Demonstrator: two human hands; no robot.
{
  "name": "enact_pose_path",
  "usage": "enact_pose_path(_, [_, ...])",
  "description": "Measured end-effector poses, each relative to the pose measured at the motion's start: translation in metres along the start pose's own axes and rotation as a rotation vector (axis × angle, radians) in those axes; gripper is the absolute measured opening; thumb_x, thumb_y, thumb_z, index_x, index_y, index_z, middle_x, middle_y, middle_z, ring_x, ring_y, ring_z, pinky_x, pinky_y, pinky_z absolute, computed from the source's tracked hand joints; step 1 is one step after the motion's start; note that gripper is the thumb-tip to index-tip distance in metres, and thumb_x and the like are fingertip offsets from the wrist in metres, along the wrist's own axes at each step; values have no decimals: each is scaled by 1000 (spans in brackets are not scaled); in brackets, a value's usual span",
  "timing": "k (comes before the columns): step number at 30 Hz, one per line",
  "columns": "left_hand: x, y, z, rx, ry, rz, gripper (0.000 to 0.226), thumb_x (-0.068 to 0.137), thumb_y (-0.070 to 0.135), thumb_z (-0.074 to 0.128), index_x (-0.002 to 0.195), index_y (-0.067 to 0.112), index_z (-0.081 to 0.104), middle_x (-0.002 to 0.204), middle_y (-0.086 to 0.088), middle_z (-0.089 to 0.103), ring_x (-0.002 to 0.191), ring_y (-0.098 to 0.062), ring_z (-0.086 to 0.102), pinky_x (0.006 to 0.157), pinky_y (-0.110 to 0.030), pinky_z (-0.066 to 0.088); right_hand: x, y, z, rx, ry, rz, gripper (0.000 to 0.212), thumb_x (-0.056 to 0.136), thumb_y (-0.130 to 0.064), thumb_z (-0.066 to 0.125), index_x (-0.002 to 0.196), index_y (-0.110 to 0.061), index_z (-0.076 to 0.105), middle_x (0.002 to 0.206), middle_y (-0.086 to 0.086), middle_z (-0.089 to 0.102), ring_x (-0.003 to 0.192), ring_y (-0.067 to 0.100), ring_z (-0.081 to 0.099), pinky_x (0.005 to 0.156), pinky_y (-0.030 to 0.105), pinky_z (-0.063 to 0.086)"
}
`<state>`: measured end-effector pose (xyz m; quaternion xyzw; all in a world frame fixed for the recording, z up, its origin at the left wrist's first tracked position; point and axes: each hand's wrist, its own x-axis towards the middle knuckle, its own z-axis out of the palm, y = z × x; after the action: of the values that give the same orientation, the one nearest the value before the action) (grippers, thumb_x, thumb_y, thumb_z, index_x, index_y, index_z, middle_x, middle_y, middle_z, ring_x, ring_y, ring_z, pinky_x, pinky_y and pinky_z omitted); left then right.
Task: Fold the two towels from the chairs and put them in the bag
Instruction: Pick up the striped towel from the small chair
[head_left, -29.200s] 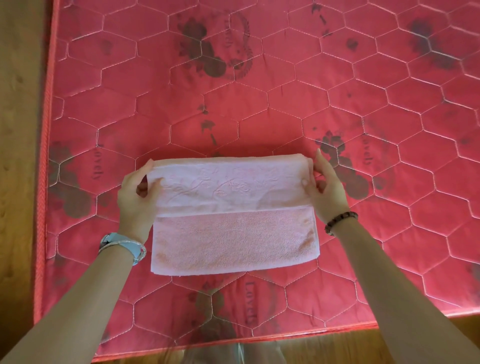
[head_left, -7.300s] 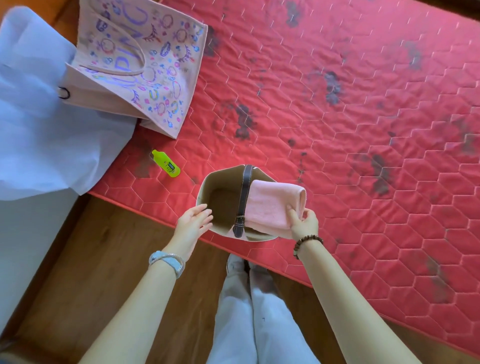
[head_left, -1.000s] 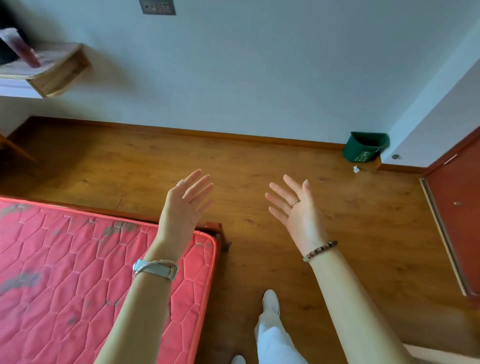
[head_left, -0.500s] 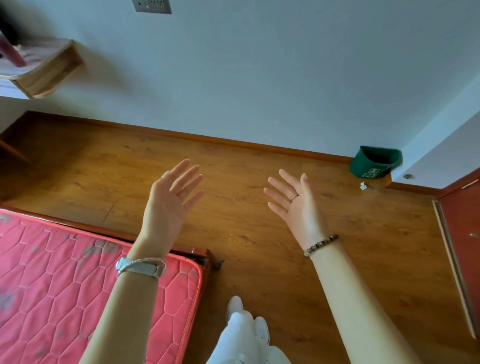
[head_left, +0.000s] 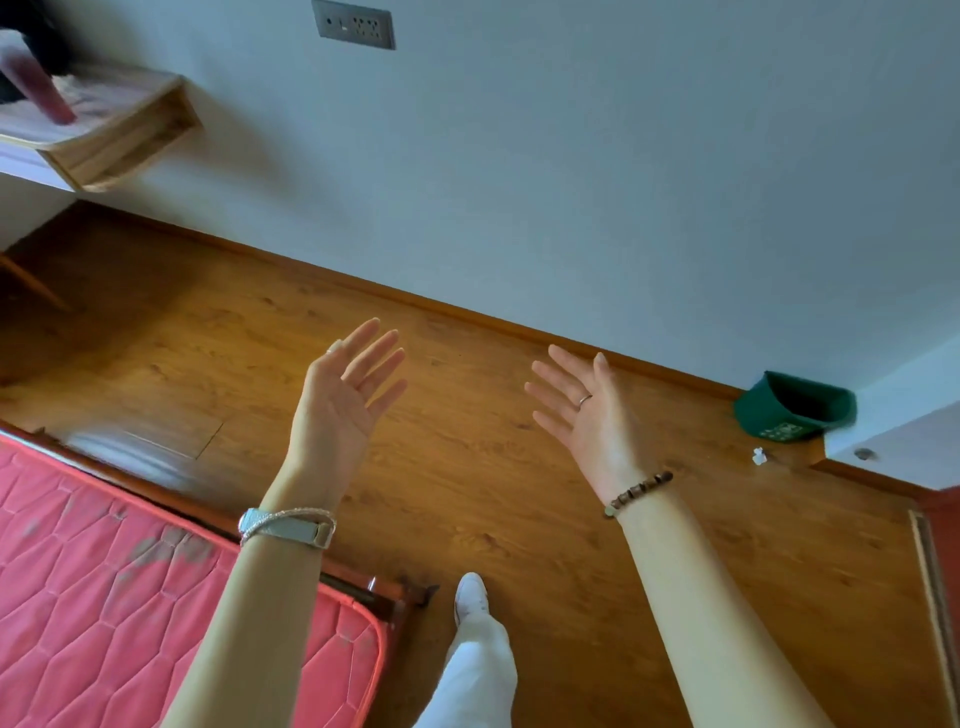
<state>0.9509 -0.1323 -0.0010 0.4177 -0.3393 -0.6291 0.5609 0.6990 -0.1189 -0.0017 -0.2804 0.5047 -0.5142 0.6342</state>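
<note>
– Brown wooden plank floor (head_left: 467, 493) under a pale grey-blue wall (head_left: 571, 182): what stands there, counted?

– One dark green plastic bin (head_left: 795, 405) in the far right corner, with one small scrap of white paper (head_left: 760, 455) on the floor just beside it. One grey socket plate (head_left: 356, 25) is high on the wall. One light wooden wall shelf (head_left: 119, 130) is at the upper left; what lies on it is too blurred to name. One red quilted mattress (head_left: 104, 597) is at the lower left, its corner near one white shoe (head_left: 471, 597).

– And the hands?

– Two, both raised over the floor and well apart. The left hand (head_left: 337, 410) has its palm turned towards the right one, and its fingers (head_left: 382, 351) are straight and slightly spread. The right hand (head_left: 592, 421) mirrors it, palm turned inward, its fingers (head_left: 550, 376) straight and apart. Neither touches or holds anything.

– Anything worn?

– One silver wrist band (head_left: 285, 525) on the left, one brown bead bracelet (head_left: 639, 491) on the right, and one thin ring (head_left: 585, 399) on a right finger.

– The task's things?

– The two towels and the bag lie outside this view.
</note>
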Motion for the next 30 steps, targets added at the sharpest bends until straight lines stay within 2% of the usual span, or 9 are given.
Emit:
enact_pose_path(13, [125, 45, -6, 29, 64, 85, 51, 97, 47, 34, 139, 24, 51, 143, -2, 59, 132, -21, 56, 108, -39, 45, 129, -60, 54, 3, -95, 31, 50, 102, -50, 29, 129, -21, 60, 130, 3, 65, 119, 22, 62, 110, 49, 40])
enact_pose_path(17, [145, 51, -19, 39, 146, 117, 49, 100, 45, 31, 139, 23, 51, 143, -2, 58, 132, -20, 56, 109, -39, 45, 169, -67, 74, -27, -148, 48, 49, 102, -49, 29, 127, -21, 61, 129, 3, 65, 119, 21, 62, 110, 48, 40])
enact_pose_path(26, [199, 75, -57, -7, 413, 212, 64, 86, 52, 47, 144, 26, 47, 140, 2, 61, 128, -19, 59, 109, -38, 44, 277, -82, 133, -66, -325, 98, 48, 102, -49, 31, 127, -20, 60, 129, 5, 64, 120, 24, 61, 111, 53, 37])
enact_pose_path(30, [227, 82, -66, -30, 493, 243, 61, 89, 49, 46, 145, 24, 47, 141, 0, 60, 128, -19, 59, 108, -39, 45, 333, -101, 157, -108, -399, 118, 49, 101, -50, 32, 128, -20, 60, 129, 6, 65, 119, 24, 62, 112, 53, 36])
